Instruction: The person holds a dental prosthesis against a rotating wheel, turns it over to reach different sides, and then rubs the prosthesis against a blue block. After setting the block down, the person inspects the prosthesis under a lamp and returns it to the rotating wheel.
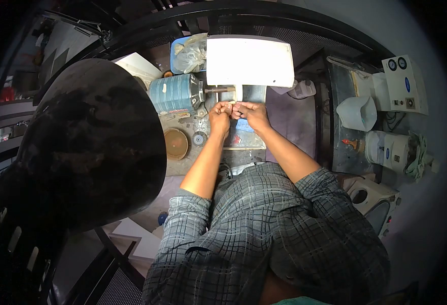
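Note:
Both hands meet at the end of a motor's shaft, just below a bright white lamp or cover (250, 62). My left hand (220, 118) and my right hand (252, 116) have their fingers pinched round a small pale piece (232, 102). Its exact shape is too small to make out. The shaft (219, 90) sticks out to the right from a blue-green motor (175, 94) and ends just above the fingertips. A blue piece (243, 125) lies in the tray (257, 141) beneath my right hand.
A round brown bowl (176, 144) and a small dark wheel (199, 138) are left of my left forearm. Behind the motor is a blue basin (174, 55) with plastic bags. A big black rounded object (96, 147) fills the left. White machines (405, 84) stand at the right.

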Tool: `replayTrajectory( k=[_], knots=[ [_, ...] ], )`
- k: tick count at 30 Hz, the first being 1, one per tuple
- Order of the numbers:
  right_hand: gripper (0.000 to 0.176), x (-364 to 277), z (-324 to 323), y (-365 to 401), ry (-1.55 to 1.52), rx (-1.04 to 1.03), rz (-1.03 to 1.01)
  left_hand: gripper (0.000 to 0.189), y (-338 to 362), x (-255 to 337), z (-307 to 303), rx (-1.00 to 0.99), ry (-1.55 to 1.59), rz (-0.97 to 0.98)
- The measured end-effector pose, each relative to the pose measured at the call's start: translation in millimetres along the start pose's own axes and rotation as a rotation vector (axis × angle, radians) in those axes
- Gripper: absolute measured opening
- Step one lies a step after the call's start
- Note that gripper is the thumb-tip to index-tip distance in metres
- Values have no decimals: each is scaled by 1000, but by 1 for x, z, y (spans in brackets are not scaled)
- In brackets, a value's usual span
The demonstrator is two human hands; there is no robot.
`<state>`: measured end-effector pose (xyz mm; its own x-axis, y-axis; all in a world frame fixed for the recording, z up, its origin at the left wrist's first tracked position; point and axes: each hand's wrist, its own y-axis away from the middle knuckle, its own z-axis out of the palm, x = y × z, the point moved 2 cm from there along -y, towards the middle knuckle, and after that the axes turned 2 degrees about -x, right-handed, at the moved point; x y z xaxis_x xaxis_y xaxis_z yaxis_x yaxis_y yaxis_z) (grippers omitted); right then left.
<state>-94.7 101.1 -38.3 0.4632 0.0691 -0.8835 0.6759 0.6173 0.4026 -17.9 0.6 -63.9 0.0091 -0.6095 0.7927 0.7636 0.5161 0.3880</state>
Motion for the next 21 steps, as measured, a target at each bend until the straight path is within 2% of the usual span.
replayTrajectory(
  k=[2, 5, 7, 10, 12, 15, 19, 21],
  knots=[
    [23, -3, 0, 1, -25, 0, 21, 8, 6, -3, 9, 21, 64, 13],
    [23, -5, 0, 0, 8, 24, 17, 6, 12, -7, 19, 236, 149, -6],
    [23, -3, -2, 0, 65, 48, -9, 6, 12, -8, 20, 229, 107, 25],
    [23, -5, -5, 2, -36, -13, 22, 6, 8, -7, 18, 204, -3, 86],
    [24, -6, -10, 3, 140, 56, 30, 3, 2, -5, 19, 100, -48, 124],
    [24, 0, -14, -2, 158, 129, 77, 1, -7, -5, 20, 66, -214, 98],
    [24, 1, -14, -6, 146, 139, 83, 1, -11, -9, 16, 60, -165, 77],
    [23, -1, -14, -5, 205, 63, 43, 4, -8, -9, 14, 45, -116, 133]
  ],
)
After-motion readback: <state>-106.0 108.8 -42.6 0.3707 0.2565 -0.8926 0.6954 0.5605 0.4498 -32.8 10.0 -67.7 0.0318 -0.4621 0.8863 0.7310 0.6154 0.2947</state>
